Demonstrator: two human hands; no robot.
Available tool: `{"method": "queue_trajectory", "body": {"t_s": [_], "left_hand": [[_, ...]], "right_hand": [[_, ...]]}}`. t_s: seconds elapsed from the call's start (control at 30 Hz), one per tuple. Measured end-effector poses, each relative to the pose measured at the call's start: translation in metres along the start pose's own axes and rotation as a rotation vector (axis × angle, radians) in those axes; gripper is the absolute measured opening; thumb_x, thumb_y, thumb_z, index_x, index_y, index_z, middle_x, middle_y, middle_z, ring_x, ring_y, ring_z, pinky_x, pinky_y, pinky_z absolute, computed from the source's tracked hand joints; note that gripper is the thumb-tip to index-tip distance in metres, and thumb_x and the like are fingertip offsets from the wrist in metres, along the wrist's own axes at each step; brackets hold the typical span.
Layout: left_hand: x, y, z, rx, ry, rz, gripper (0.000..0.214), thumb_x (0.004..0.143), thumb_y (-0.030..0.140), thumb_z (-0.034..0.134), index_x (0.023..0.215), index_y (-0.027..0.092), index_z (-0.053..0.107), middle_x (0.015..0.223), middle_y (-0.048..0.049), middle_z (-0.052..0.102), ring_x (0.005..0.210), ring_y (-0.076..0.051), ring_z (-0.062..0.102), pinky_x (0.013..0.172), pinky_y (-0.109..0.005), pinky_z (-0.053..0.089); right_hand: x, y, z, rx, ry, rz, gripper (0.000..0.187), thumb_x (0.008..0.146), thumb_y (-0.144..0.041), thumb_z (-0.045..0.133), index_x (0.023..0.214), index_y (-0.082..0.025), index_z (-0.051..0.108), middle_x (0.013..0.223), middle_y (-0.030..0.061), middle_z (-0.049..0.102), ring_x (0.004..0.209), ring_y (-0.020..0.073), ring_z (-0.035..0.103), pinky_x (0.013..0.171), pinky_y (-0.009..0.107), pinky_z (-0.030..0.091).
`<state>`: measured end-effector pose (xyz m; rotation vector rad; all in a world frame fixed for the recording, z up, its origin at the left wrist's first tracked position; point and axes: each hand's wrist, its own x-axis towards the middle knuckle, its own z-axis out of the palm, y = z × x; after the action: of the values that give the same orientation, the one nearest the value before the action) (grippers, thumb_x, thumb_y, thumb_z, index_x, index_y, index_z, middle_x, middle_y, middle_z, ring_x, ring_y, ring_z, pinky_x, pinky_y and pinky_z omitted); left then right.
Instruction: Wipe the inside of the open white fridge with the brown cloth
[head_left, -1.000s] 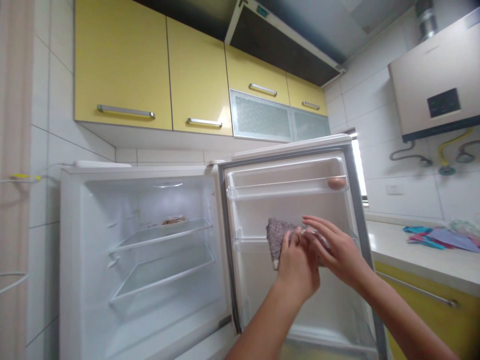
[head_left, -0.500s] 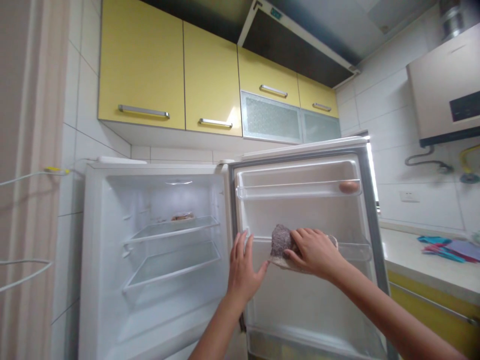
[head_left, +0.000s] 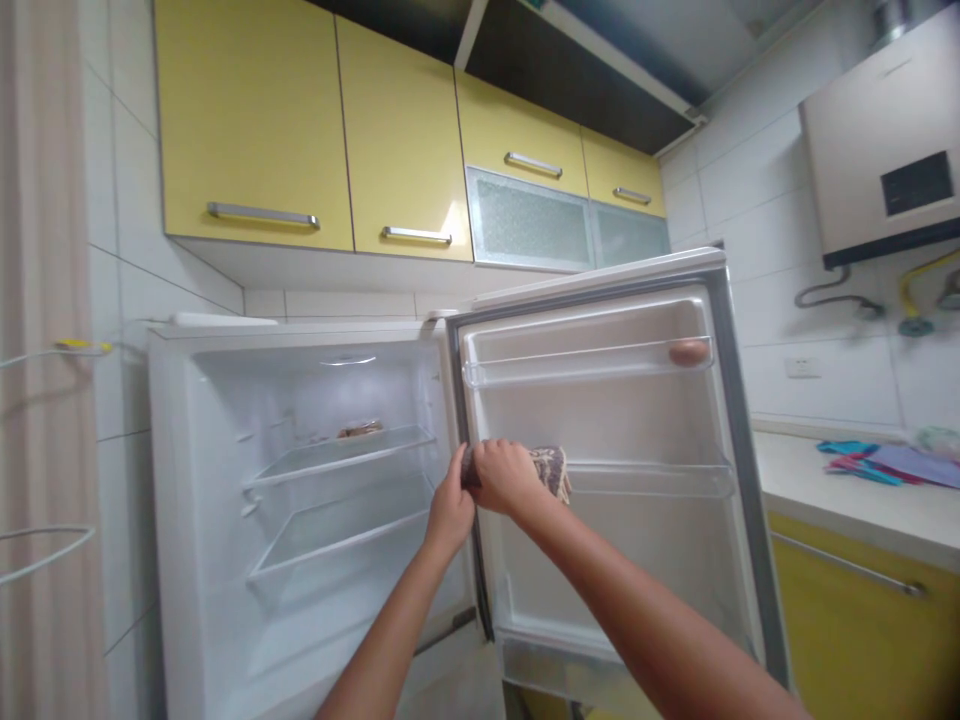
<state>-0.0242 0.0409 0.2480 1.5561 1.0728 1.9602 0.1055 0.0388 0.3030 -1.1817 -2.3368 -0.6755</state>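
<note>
A small white fridge (head_left: 172, 400) stands open, its door (head_left: 739, 400) swung out to the right. My right hand (head_left: 506, 475) is closed on a grey speckled cloth (head_left: 551, 468) and presses it against the left end of the door's middle shelf (head_left: 652, 480). My left hand (head_left: 448, 510) grips the door's hinge-side edge right beside it, fingers curled. An egg (head_left: 688, 351) lies at the right end of the door's top shelf (head_left: 585, 360).
Inside the fridge are two glass shelves (head_left: 337, 455), the upper one with a small brownish item (head_left: 360, 430). Yellow wall cupboards (head_left: 255, 130) hang above. A counter (head_left: 862, 500) at right holds blue and purple cloths (head_left: 885, 462). A water heater (head_left: 885, 150) hangs on the right wall.
My right hand has carried the cloth leftwards along the door's middle shelf to its hinge end. My left hand has gone from open and flat to gripping the door edge.
</note>
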Motion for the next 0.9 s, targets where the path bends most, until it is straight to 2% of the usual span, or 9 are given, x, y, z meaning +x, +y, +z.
{"method": "queue_trajectory", "body": {"t_s": [0.13,0.37,0.47,0.57,0.73,0.83,0.9], "left_hand": [[0.000,0.001,0.001,0.075,-0.009,0.021,0.072,0.058,-0.004,0.056,0.122,0.027,0.069,0.136,-0.0055,0.069,0.137,-0.027,0.056,0.127,-0.043,0.031],[-0.008,0.004,0.012,0.260,-0.217,0.213,0.049,0.070,0.014,0.068,0.116,0.027,0.072,0.143,-0.0066,0.064,0.141,-0.027,0.050,0.129,-0.048,0.026],[-0.008,0.002,0.011,0.388,-0.244,0.272,0.048,0.077,0.016,0.063,0.124,0.025,0.069,0.142,-0.0101,0.063,0.138,-0.027,0.053,0.126,-0.047,0.031],[-0.007,-0.001,0.006,0.518,-0.274,0.370,0.052,0.079,0.011,0.056,0.128,0.026,0.066,0.140,-0.0092,0.064,0.136,-0.026,0.054,0.124,-0.048,0.035],[-0.005,-0.005,-0.002,0.825,-0.351,0.464,0.061,0.083,0.007,0.046,0.142,0.021,0.051,0.149,-0.0132,0.055,0.143,-0.027,0.048,0.125,-0.053,0.035],[-0.005,-0.011,-0.002,0.863,-0.394,0.454,0.064,0.084,0.003,0.037,0.146,0.017,0.045,0.154,-0.0151,0.049,0.147,-0.026,0.042,0.127,-0.052,0.032],[-0.005,-0.017,-0.001,0.821,-0.396,0.440,0.068,0.083,0.001,0.033,0.149,0.017,0.042,0.157,-0.0154,0.045,0.149,-0.024,0.040,0.128,-0.050,0.030]], "right_hand": [[-0.008,0.008,-0.001,0.020,0.015,0.013,0.037,0.090,-0.042,0.057,0.114,-0.013,0.059,0.109,0.0164,0.071,0.100,0.0280,0.069,0.081,0.036,0.051],[-0.055,0.061,-0.016,-0.025,0.019,0.073,0.039,0.091,-0.053,0.056,0.106,-0.017,0.062,0.103,0.0125,0.073,0.097,0.0282,0.070,0.078,0.036,0.048],[-0.079,0.091,-0.024,-0.075,0.010,0.095,0.038,0.089,-0.054,0.059,0.104,-0.020,0.062,0.101,0.0097,0.074,0.094,0.0261,0.070,0.076,0.034,0.045],[-0.108,0.122,-0.032,-0.127,0.017,0.100,0.036,0.090,-0.053,0.059,0.102,-0.020,0.062,0.099,0.0083,0.074,0.093,0.0258,0.070,0.075,0.034,0.042],[-0.153,0.171,-0.039,-0.210,0.043,0.099,0.039,0.090,-0.057,0.057,0.107,-0.021,0.062,0.098,0.0071,0.073,0.093,0.0278,0.069,0.077,0.037,0.040],[-0.164,0.183,-0.038,-0.235,0.068,0.084,0.043,0.091,-0.058,0.057,0.114,-0.023,0.061,0.099,0.0063,0.072,0.094,0.0274,0.067,0.078,0.037,0.039],[-0.164,0.180,-0.035,-0.255,0.094,0.098,0.041,0.090,-0.056,0.058,0.112,-0.022,0.061,0.099,0.0067,0.071,0.094,0.0273,0.066,0.078,0.038,0.038]]}}
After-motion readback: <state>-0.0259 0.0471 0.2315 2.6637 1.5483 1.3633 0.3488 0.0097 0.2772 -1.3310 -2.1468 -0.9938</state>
